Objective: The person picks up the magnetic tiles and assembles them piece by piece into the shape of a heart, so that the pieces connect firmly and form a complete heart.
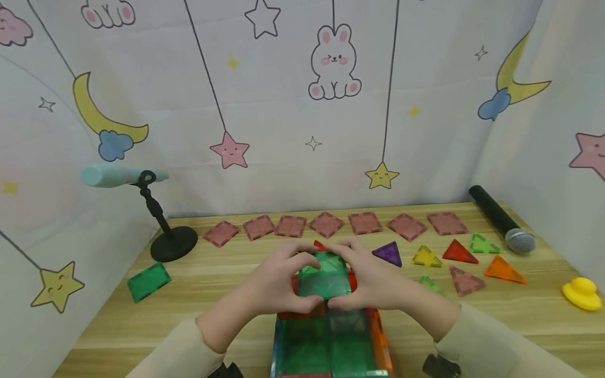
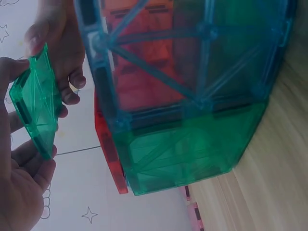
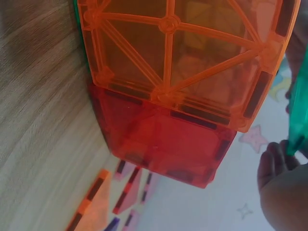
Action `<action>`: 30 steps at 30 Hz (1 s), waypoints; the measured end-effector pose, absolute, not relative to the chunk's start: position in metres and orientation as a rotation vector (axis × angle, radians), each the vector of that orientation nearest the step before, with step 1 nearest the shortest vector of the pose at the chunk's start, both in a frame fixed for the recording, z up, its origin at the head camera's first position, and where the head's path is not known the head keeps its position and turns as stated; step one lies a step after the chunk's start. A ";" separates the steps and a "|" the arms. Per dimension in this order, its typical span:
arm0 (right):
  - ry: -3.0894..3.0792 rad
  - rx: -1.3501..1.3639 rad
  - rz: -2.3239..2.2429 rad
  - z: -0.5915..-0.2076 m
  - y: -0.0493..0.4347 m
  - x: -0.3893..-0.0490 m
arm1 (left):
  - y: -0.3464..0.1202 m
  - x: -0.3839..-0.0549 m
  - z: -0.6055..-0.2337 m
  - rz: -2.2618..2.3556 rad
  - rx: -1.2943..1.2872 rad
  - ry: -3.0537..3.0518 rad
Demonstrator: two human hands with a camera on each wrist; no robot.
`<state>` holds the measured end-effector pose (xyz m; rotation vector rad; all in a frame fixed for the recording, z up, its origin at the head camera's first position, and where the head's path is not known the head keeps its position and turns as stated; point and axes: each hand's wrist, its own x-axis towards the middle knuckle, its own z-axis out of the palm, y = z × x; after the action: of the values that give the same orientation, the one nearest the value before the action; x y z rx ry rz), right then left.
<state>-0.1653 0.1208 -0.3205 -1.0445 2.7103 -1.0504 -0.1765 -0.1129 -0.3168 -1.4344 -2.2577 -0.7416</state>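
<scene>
A pale curtain (image 1: 279, 110) printed with bunnies, moons and stars fills the back, and below it spreads the wooden tabletop (image 1: 227, 336). Middle of the near edge, here's the big one: a see-through box (image 1: 382, 338) of magnetic tiles, blue wall on the left, orange on the right. Above its far end come both hands, left (image 1: 288, 278) and right (image 1: 361, 273), each pinching one side of a green tile (image 1: 325, 284), held clear of the box in the left wrist view. The step in hand looks like fitting that tile onto the build; the next move would call for a level lowering, edges matched, then an even release. Far left corner, a black stand (image 1: 174, 244); far right corner, a microphone (image 1: 493, 210). By the left edge lies a spare green piece (image 1: 148, 282). Pink squares (image 1: 365, 223) line the far edge, a yellow duck (image 1: 581, 293) sits at the right edge, and small triangles (image 1: 459, 252) scatter between duck and box.
</scene>
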 end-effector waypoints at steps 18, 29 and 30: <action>2.778 -0.963 -0.961 -0.349 0.150 -0.169 | -0.228 -0.218 -0.353 -0.715 -0.674 -2.789; 2.771 -1.025 -0.908 -0.363 0.150 -0.169 | -0.368 -0.220 -0.396 -0.391 -0.081 -3.046; 2.764 -1.019 -0.913 -0.363 0.150 -0.169 | -0.375 -0.218 -0.399 -0.374 -0.061 -3.060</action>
<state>-0.1692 0.1503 -0.3635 -1.0186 2.7644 -0.9131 -0.2184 -0.3750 -0.3994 -0.0606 -3.0599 -0.3736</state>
